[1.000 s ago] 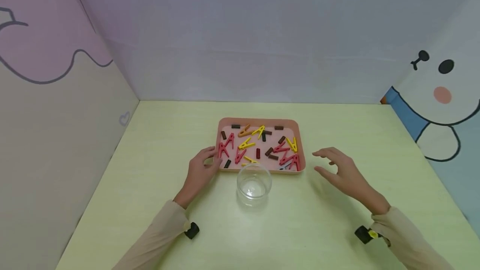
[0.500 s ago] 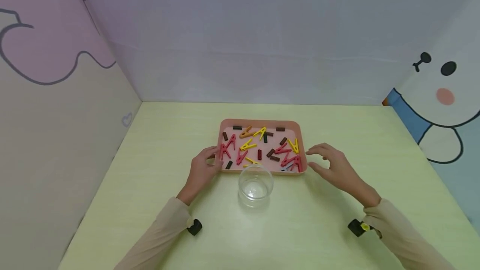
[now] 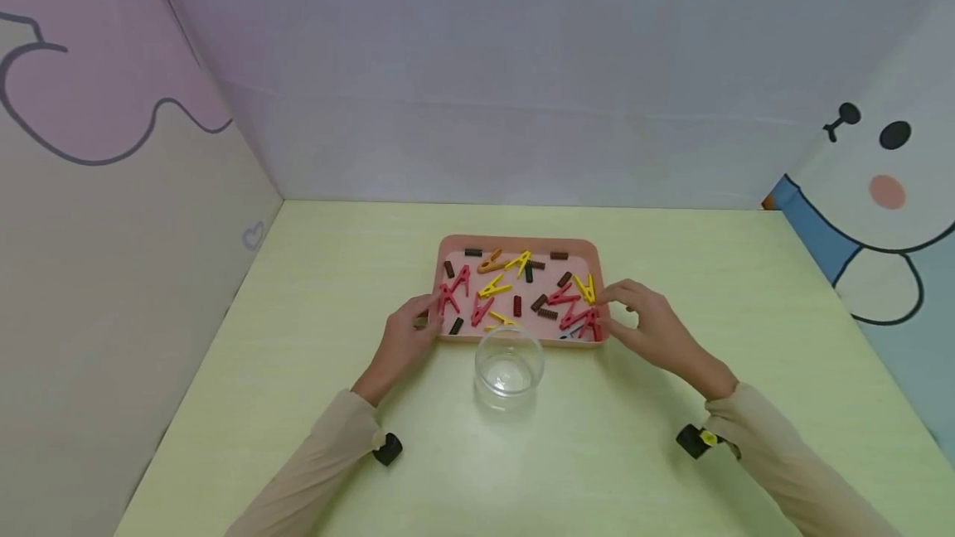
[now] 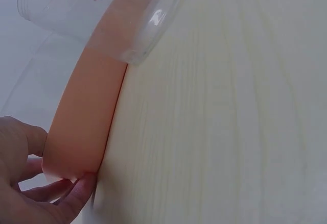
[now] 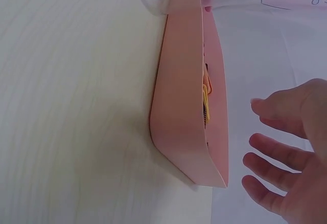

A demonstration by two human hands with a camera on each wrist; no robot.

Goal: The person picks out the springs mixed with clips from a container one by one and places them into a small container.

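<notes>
Tray [image 3: 522, 244], shallow, pink, rectangular and plastic-looking, is gripped at its left end by the left hand [image 3: 404, 335] on the pale wood-grained table [image 3: 343, 272]; its long axis is pointed towards the right hand [image 3: 655, 326], spread just off the right end.

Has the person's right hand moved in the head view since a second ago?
Yes, leftward: judged against the pink tray, the right hand has closed the visible gap and now overlaps the tray's right edge in that view.

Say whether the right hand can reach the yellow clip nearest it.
Probably yes: the right hand holds nothing, nothing visible covers that yellow clip, and only the tray's rim stands between.
</notes>
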